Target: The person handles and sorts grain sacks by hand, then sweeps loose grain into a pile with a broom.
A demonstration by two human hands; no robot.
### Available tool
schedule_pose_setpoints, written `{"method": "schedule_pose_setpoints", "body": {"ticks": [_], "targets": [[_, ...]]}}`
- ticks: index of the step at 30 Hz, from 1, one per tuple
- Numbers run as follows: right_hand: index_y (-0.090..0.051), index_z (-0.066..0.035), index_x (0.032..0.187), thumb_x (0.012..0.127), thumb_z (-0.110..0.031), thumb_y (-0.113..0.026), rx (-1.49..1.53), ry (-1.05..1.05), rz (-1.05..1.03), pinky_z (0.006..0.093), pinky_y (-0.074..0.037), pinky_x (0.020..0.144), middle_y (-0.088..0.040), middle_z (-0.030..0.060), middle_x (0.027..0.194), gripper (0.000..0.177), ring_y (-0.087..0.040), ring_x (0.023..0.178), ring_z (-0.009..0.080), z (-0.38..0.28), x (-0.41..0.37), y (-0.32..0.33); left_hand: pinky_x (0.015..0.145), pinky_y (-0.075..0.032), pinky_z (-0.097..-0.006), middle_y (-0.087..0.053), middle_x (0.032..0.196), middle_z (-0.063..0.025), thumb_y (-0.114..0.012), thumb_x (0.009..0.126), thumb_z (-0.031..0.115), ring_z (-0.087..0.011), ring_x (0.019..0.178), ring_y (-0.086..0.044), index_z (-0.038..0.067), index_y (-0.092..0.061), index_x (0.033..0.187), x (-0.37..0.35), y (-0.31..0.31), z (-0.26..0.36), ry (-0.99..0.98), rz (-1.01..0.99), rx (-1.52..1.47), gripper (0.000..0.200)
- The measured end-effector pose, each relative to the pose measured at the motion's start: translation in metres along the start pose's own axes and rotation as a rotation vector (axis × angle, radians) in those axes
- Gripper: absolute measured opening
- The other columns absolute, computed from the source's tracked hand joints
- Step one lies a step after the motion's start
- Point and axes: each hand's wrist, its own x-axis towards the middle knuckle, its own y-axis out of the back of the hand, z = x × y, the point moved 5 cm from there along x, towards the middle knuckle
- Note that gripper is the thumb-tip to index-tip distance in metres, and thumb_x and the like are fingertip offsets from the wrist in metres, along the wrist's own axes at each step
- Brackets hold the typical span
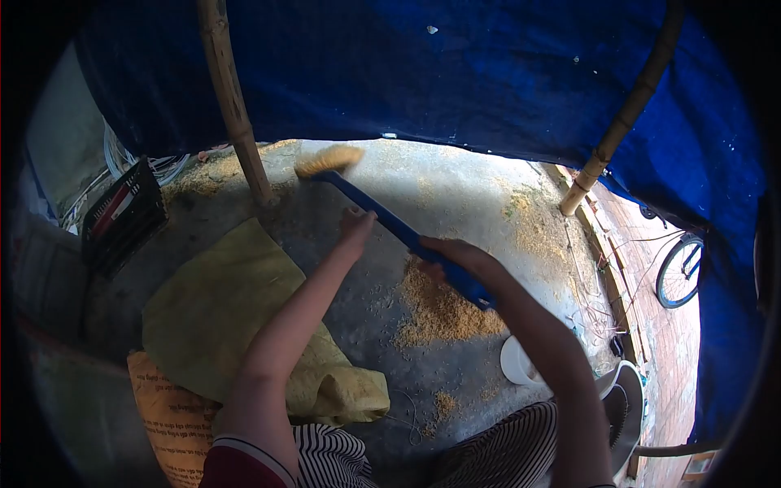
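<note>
A blue-handled tool (pixel 390 228) slants across the middle of the view, with grain being scattered or bristles blurred at its far end (pixel 329 162). My left hand (pixel 358 226) grips the handle partway along. Nearer to me, my right hand (pixel 451 256) is wrapped round the handle close to its end. Below my right hand, a pile of yellowish grain-like material (pixel 439 305) lies on the grey concrete floor (pixel 366 301). More of it is strewn thinly at the right (pixel 537 232).
A yellow-green sack (pixel 220 301) and an orange printed sack (pixel 167 415) lie at the left, near a dark crate (pixel 126 215). Bamboo poles (pixel 232 98) (pixel 626 114) stand before a blue tarp (pixel 431 73). A white container (pixel 518 362) is at the right; a bicycle wheel (pixel 678 273) shows beyond.
</note>
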Motion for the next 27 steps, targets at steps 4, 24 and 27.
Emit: {"method": "schedule_pose_setpoints", "body": {"ticks": [4, 24, 27], "targets": [[-0.049, 0.0, 0.093, 0.09, -0.027, -0.042, -0.018, -0.148, 0.164, 0.0195, -0.035, 0.039, -0.049, 0.0011, 0.059, 0.028, -0.044, 0.042, 0.0066, -0.013, -0.124, -0.003, 0.071, -0.045, -0.0346, -0.046, 0.105, -0.0187, -0.059, 0.073, 0.025, -0.023, 0.086, -0.051, 0.001, -0.022, 0.125, -0.037, -0.044, 0.003, 0.132, -0.165, -0.16, 0.068], [-0.055, -0.006, 0.085, 0.085, -0.029, -0.048, 0.186, 0.212, 0.111, 0.018, -0.035, 0.032, -0.049, -0.0013, 0.056, 0.024, -0.046, 0.041, 0.0053, -0.057, 0.102, 0.036, 0.069, -0.037, -0.0305, -0.042, 0.082, -0.0029, -0.051, 0.079, 0.036, -0.0132, 0.075, -0.042, 0.009, -0.044, 0.109, -0.048, -0.046, 0.061, -0.064, -0.202, -0.249, 0.041], [-0.056, -0.005, 0.078, 0.084, -0.03, -0.049, 0.39, 0.222, -0.048, 0.0179, -0.035, 0.031, -0.05, -0.001, 0.054, 0.027, -0.048, 0.041, 0.0066, -0.05, 0.123, 0.031, 0.065, -0.038, -0.0301, -0.041, 0.08, -0.0016, -0.051, 0.079, 0.036, -0.0123, 0.072, -0.041, 0.01, -0.047, 0.096, -0.043, -0.046, 0.055, -0.025, -0.168, -0.234, 0.032]]}}
